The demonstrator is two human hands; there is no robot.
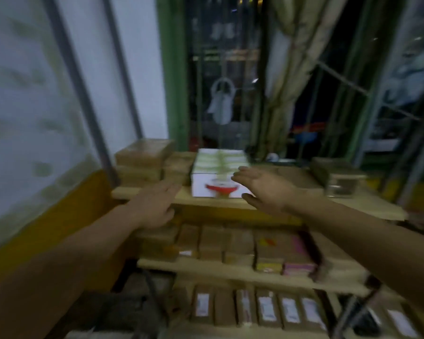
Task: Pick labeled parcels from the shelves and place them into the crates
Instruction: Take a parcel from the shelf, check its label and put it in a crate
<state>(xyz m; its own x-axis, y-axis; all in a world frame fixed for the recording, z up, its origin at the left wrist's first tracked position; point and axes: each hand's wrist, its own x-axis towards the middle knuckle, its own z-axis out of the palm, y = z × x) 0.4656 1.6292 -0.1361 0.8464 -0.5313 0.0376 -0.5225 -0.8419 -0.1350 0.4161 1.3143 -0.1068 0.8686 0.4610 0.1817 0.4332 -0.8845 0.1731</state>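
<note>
White parcel (218,177) on top shelf (367,204), flanked by left hand (154,206) and right hand (262,189); both grips wide, fingers straight, holding nothing.

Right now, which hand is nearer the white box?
Right. The right hand is at the white box, over its right corner; the left hand is short of its left side.

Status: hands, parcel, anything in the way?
Left hand open, right hand open, both empty. White box on top shelf sits between them, ungripped; contact unclear, blurred. Brown parcels stacked close on its left.
</note>
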